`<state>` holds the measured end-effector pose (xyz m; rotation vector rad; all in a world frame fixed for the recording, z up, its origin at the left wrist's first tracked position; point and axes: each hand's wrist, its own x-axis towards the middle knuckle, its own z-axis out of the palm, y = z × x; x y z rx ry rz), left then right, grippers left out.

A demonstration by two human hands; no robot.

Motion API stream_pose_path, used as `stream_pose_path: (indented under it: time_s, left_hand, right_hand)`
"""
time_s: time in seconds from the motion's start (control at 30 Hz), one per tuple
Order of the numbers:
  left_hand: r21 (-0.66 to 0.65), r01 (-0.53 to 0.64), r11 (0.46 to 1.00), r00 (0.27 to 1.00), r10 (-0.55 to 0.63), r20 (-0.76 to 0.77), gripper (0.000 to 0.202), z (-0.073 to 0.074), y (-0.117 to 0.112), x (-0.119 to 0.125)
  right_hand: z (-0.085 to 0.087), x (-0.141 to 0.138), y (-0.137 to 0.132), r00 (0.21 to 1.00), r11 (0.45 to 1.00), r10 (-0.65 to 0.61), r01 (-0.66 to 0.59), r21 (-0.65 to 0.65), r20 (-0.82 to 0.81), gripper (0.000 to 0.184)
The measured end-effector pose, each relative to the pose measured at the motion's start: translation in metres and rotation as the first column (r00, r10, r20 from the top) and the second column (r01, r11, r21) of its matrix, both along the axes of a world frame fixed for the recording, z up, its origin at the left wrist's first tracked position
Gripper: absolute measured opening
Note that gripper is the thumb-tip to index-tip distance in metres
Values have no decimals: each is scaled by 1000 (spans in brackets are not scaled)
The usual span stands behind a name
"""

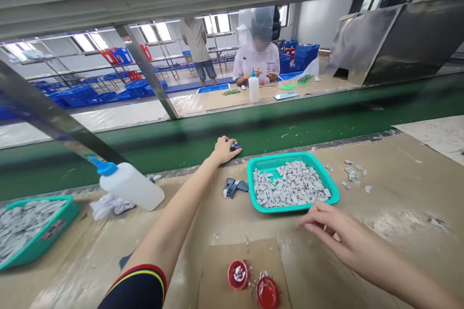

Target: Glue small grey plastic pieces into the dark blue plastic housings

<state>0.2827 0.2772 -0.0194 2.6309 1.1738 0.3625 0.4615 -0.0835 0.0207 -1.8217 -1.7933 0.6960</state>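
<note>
At the far edge of the counter [398, 193], the left hand [225, 148] is curled shut over a small dark blue part [235, 146], which is pressed down right where the green belt [290, 125] begins. A few more blue parts [234, 187] are left loose just behind that hand, toward the body. The right hand [331, 229] is held low with its fingers stretched out and nothing visibly gripped; a pale scrap shows beneath them, but whether it is held cannot be told.

Several risks can be judged. The gripped part could be dropped onto the belt, since it is held at the very edge. The basket [293, 209] just ahead of the right hand could be nudged by the fingertips, and its heap spilled. The glue bottle [132, 186], laid on its side well to the left of the left forearm, could leak or roll.

The basket is filled with small grey pieces [290, 186], and a few stray ones [353, 173] are scattered beyond its right rim. A second basket [43, 246], far to the left, is loaded with the same grey pieces. Two red caps [238, 274] are set close to the body, between the forearms; something pale is seen in the left one.
</note>
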Motion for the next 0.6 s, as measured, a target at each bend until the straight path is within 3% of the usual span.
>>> stream_pose_path:
  time_s: [0.13, 0.23, 0.33, 0.43, 0.6]
  left_hand:
    - [-12, 40, 999, 999, -39, 9, 56, 1, -21, -17]
    - [-26, 72, 997, 997, -71, 29, 57, 9, -48, -37]
    - [-59, 139, 988, 990, -139, 12, 55, 16, -80, -57]
    - [-94, 191, 977, 981, -194, -19, 54, 24, -108, -71]
    - [-164, 238, 957, 966, -252, -66, 51, 42, -139, -79]
  right_hand:
    - [-34, -12, -15, 996, 997, -71, 72, -19, 58, 36]
    - [-47, -16, -23, 981, 981, -195, 195, 12, -12, 32]
    - [-47, -17, -34, 925, 947, -321, 311, -80, -203, 21]
    - [-41, -21, -45, 822, 927, -375, 323, -190, -428, 23]
    - [-36, -45, -60, 798, 918, -392, 367, -148, -457, 29]
